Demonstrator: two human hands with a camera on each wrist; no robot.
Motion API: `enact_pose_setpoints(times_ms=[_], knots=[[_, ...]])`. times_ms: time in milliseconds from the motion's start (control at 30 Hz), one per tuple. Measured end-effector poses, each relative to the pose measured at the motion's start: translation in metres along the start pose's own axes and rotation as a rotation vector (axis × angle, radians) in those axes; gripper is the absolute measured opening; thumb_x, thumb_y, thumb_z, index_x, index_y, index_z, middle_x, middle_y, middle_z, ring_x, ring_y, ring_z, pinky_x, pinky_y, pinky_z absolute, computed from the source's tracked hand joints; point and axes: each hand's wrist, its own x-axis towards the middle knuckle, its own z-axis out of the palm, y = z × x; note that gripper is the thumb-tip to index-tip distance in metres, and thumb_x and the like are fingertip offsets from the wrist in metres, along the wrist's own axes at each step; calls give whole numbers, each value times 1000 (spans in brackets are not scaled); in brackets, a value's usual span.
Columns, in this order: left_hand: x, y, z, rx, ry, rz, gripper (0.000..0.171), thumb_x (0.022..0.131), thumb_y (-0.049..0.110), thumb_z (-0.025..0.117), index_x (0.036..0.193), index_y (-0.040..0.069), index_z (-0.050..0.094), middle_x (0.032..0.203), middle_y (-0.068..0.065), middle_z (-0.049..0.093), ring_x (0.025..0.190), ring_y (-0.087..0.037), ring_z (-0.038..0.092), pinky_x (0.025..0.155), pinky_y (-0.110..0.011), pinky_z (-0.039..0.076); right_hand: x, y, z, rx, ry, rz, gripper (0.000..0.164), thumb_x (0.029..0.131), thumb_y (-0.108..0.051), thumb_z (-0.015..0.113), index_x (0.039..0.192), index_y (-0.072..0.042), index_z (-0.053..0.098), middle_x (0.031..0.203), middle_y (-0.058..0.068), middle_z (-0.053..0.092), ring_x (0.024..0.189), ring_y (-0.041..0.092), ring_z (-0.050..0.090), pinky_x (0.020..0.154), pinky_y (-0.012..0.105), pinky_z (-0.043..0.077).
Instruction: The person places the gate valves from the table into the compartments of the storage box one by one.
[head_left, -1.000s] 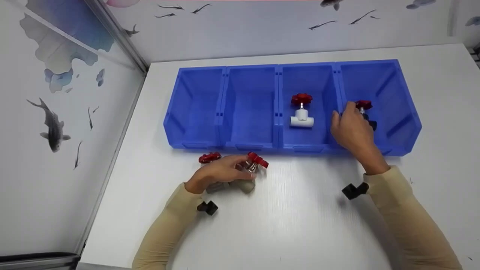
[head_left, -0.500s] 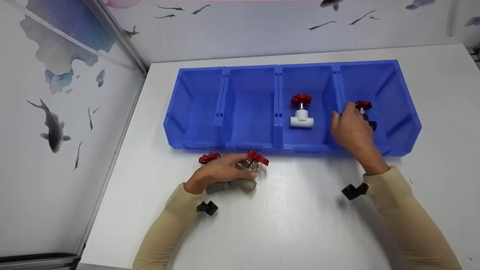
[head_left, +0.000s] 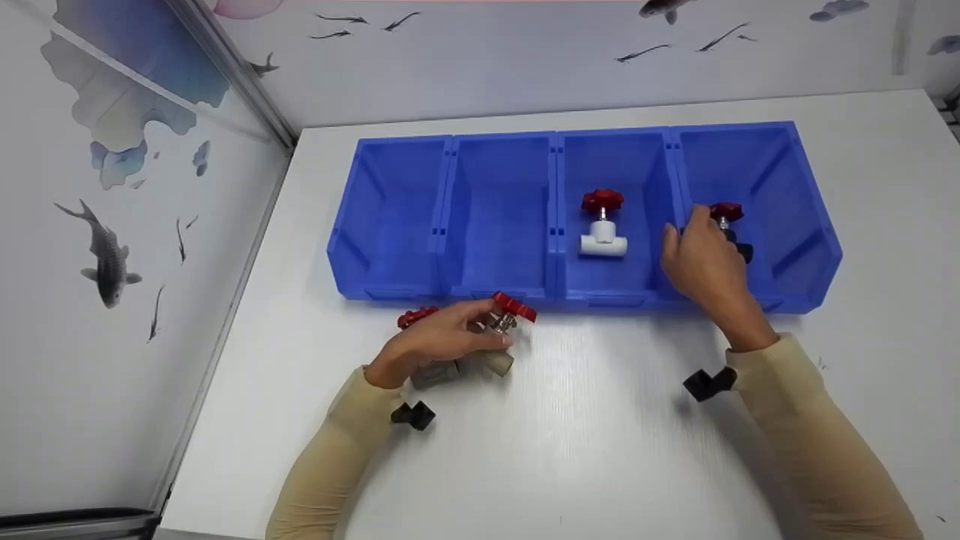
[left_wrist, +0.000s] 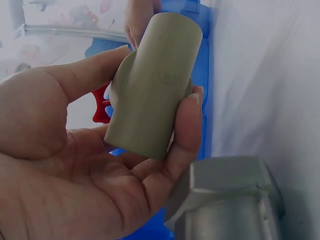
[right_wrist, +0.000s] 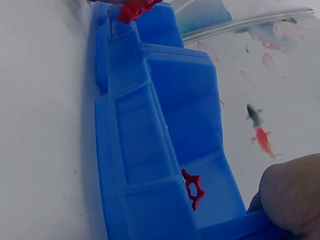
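Observation:
My left hand [head_left: 450, 334] holds a beige tee-shaped stop valve [head_left: 499, 363] with a red handwheel, just in front of the bins. The left wrist view shows thumb and fingers around its beige body [left_wrist: 155, 85]. Just beside and partly behind this hand is a grey metal valve [head_left: 435, 373], also red-wheeled. My right hand [head_left: 705, 259] straddles the divider between the two right-hand blue bins [head_left: 806, 247], thumb on one side and fingers on the other. Its fingertips are hidden. Close beside them, a black valve [head_left: 744, 252] with a red wheel stands in the rightmost bin.
A white valve [head_left: 603, 244] with a red wheel stands in the third bin from the left. The two left bins [head_left: 390, 292] are joined to it in a row. A printed wall panel [head_left: 150, 300] rises along the table's left side.
The left hand has raised the beige valve slightly and tilted it, moving it away from the grey valve. My right hand stays where it was.

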Motion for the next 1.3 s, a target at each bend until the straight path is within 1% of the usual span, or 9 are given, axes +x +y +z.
enact_pose_setpoints(times_ms=[133, 433, 600, 700, 833, 1000, 1133, 1233, 1300], knots=[[0, 0, -1, -31, -1, 20, 42, 88, 48, 71, 119, 20, 61, 110, -1, 60, 103, -22, 55, 88, -40, 45, 0, 0, 0, 2, -2, 9, 52, 106, -30, 34, 131, 16, 36, 96, 34, 55, 82, 54, 59, 63, 61, 44], [0, 0, -2, -70, 14, 37, 34, 89, 45, 71, 110, 20, 61, 109, -1, 59, 102, -22, 55, 88, -39, 43, 0, 1, -2, 1, -11, 17, 52, 106, -31, 34, 130, 15, 36, 95, 32, 55, 81, 53, 59, 62, 60, 44], [2, 3, -3, -83, 24, 48, 35, 91, 41, 70, 114, 17, 62, 114, -1, 60, 104, -21, 55, 93, -40, 42, 0, 1, -2, 0, -6, 11, 51, 106, -30, 34, 129, 15, 36, 95, 33, 55, 80, 53, 59, 61, 60, 44], [3, 3, -4, -72, 31, 64, 34, 91, 41, 70, 114, 17, 61, 114, -2, 60, 104, -21, 55, 93, -39, 43, 0, 1, -2, 0, 0, 10, 51, 106, -30, 35, 129, 15, 36, 95, 33, 55, 80, 53, 59, 62, 60, 44], [4, 4, -5, -95, 38, 70, 36, 91, 40, 70, 115, 15, 61, 113, -2, 61, 103, -21, 56, 91, -37, 44, 0, 1, -2, -1, 4, 4, 51, 106, -30, 34, 129, 16, 36, 96, 34, 55, 81, 54, 59, 63, 62, 44], [4, 6, -5, -150, 51, 59, 38, 91, 37, 71, 118, 12, 62, 113, -4, 61, 102, -20, 58, 88, -35, 45, -1, 0, -1, 0, -3, 0, 51, 106, -30, 33, 128, 16, 36, 99, 36, 55, 84, 56, 58, 66, 64, 44], [5, 8, -6, -166, 75, 46, 35, 91, 36, 71, 115, 12, 62, 109, -4, 62, 99, -20, 58, 87, -34, 45, -1, 0, -2, 7, -17, 8, 52, 106, -31, 33, 129, 15, 36, 101, 35, 55, 85, 55, 58, 67, 63, 44], [8, 10, -8, -187, 88, 49, 35, 91, 34, 71, 115, 11, 62, 107, -4, 62, 98, -20, 58, 88, -35, 45, 0, 0, -2, 6, -18, 8, 52, 106, -31, 33, 130, 15, 36, 100, 34, 55, 84, 54, 58, 66, 62, 44], [9, 11, -8, -191, 105, 46, 37, 91, 35, 71, 118, 11, 62, 110, -4, 62, 100, -19, 58, 90, -35, 45, 0, 0, -2, 6, -16, 7, 52, 106, -31, 33, 130, 15, 36, 99, 34, 55, 83, 53, 59, 65, 62, 44]])
